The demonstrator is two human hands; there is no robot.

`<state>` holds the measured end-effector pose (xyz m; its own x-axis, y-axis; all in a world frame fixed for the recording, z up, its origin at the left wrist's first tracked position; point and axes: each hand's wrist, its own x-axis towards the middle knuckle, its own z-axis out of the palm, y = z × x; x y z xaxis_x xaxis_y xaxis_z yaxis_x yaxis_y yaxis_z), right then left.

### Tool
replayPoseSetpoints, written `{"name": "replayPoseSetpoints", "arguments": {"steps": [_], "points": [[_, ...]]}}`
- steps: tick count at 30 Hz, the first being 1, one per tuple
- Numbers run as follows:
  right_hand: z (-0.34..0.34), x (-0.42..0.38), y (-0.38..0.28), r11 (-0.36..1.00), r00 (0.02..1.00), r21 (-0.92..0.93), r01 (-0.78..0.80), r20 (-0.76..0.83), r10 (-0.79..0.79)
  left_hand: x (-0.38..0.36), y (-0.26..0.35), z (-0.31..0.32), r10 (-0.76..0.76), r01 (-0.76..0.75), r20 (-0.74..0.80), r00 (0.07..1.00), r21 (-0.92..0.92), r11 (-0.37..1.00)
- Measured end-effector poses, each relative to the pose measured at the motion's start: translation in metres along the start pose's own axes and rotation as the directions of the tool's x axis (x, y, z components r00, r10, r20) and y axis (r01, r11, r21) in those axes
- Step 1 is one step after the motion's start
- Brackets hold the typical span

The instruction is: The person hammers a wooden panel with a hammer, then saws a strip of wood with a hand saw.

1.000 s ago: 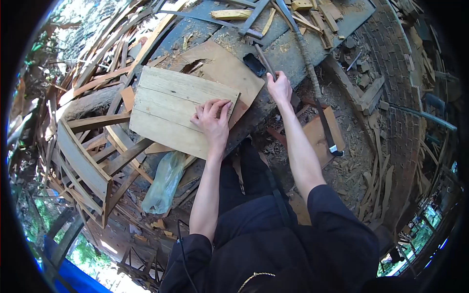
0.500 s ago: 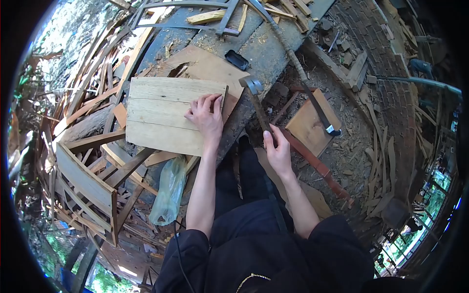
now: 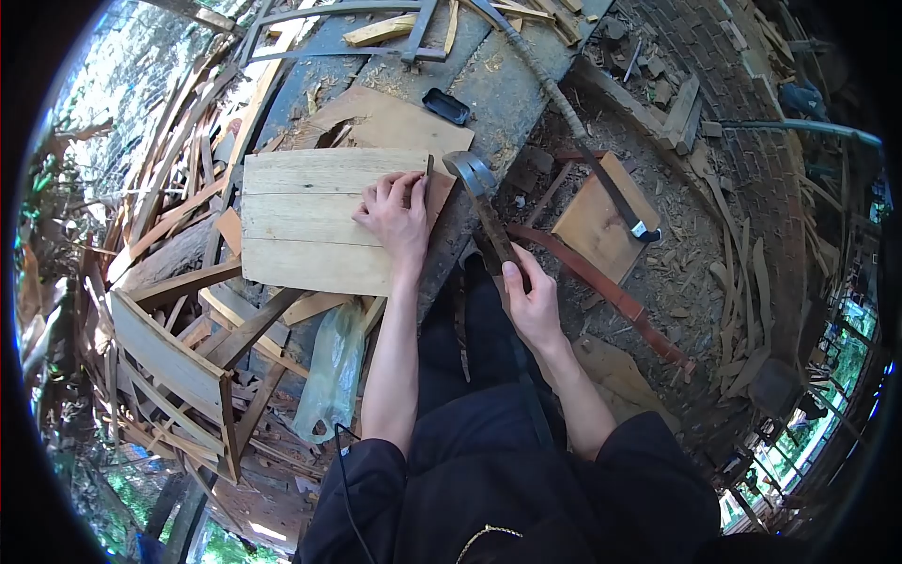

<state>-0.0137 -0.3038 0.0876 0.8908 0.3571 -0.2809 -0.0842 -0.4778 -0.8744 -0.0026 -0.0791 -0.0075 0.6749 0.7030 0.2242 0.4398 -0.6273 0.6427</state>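
My left hand [image 3: 396,221] rests on a pale panel of joined wooden boards [image 3: 301,221], fingers curled and closed near its right edge. A narrow dark strip [image 3: 430,175] runs along that edge beside my fingertips. Whatever they pinch is hidden or too small to make out. In my right hand [image 3: 534,299] is a hammer [image 3: 489,226], gripped by its handle. The metal head is just right of the panel's edge, apart from my left fingers.
Beneath the panel lies a brown board [image 3: 404,122] on a shaving-strewn bench [image 3: 507,85]. A black tray [image 3: 446,106] sits beyond. A handsaw [image 3: 615,197] leans over a wooden piece at right. A plastic bag [image 3: 331,371] hangs below; a curved wooden frame [image 3: 174,362] stands left.
The hammer head has swung left and slightly down, closer to the panel's right edge. My left hand stays almost in place on the panel.
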Motion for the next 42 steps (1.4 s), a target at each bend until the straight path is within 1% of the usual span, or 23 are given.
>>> {"name": "replayPoseSetpoints", "arguments": {"steps": [4,7,11,17,22,23,25,28,31,32,34,37,38,39,41,42], "points": [[0.001,0.005,-0.008,0.993,0.994,-0.042,0.113,0.018,-0.112,0.000,0.000,0.001,0.003,-0.003,0.004,1.000,0.031,1.000],[0.005,0.009,-0.007,0.984,0.987,-0.077,0.158,0.033,-0.156,0.000,-0.002,0.002,0.008,-0.008,-0.001,1.000,0.041,0.999],[0.009,0.011,-0.006,0.989,0.991,-0.075,0.129,0.046,-0.125,-0.001,-0.004,0.002,0.016,-0.016,-0.021,1.000,0.008,1.000],[0.010,0.013,-0.004,0.985,0.989,-0.081,0.149,0.024,-0.148,-0.001,0.001,0.000,-0.014,0.014,-0.003,1.000,0.006,1.000],[0.009,0.012,-0.002,0.973,0.984,-0.145,0.178,0.029,-0.176,-0.001,0.000,-0.001,0.004,-0.004,0.001,1.000,0.020,1.000],[0.010,0.013,0.000,0.973,0.984,-0.144,0.178,0.031,-0.176,-0.001,0.001,-0.002,0.013,-0.013,0.001,1.000,0.020,1.000],[0.010,0.015,0.004,0.974,0.992,-0.197,0.113,0.077,-0.100,-0.002,0.000,0.000,0.003,-0.003,-0.001,1.000,0.012,1.000],[0.007,0.015,0.000,0.959,0.988,-0.238,0.151,0.070,-0.138,-0.001,0.001,-0.001,0.002,-0.002,0.002,1.000,0.011,1.000],[0.008,0.009,-0.006,0.967,0.985,-0.186,0.173,0.046,-0.167,-0.004,0.000,-0.002,-0.005,0.005,0.007,1.000,0.011,1.000],[0.010,0.009,-0.003,0.967,0.985,-0.187,0.173,0.046,-0.167,-0.002,0.001,-0.002,-0.005,0.005,-0.009,1.000,-0.005,1.000],[0.013,0.012,0.004,0.968,0.992,-0.226,0.110,0.078,-0.095,-0.003,0.001,0.000,-0.008,0.008,-0.014,1.000,0.001,1.000],[0.012,0.014,0.007,0.960,0.992,-0.253,0.123,0.059,-0.112,-0.001,0.001,0.000,-0.012,0.012,-0.017,1.000,0.005,1.000],[0.012,0.013,0.008,0.959,0.991,-0.252,0.127,0.065,-0.115,-0.002,0.001,-0.001,-0.019,0.019,-0.009,1.000,-0.002,1.000],[0.011,0.011,0.008,0.971,0.995,-0.216,0.099,0.043,-0.092,-0.002,0.001,-0.004,-0.024,0.024,-0.010,1.000,0.000,1.000],[0.008,0.005,0.004,0.988,0.999,-0.151,0.041,0.014,-0.039,0.003,0.000,-0.011,-0.007,0.009,0.068,0.998,-0.031,0.999],[0.007,0.006,0.002,0.987,0.999,-0.150,0.049,0.015,-0.047,0.009,-0.003,-0.015,-0.006,0.008,0.060,0.998,-0.032,0.999]]}}
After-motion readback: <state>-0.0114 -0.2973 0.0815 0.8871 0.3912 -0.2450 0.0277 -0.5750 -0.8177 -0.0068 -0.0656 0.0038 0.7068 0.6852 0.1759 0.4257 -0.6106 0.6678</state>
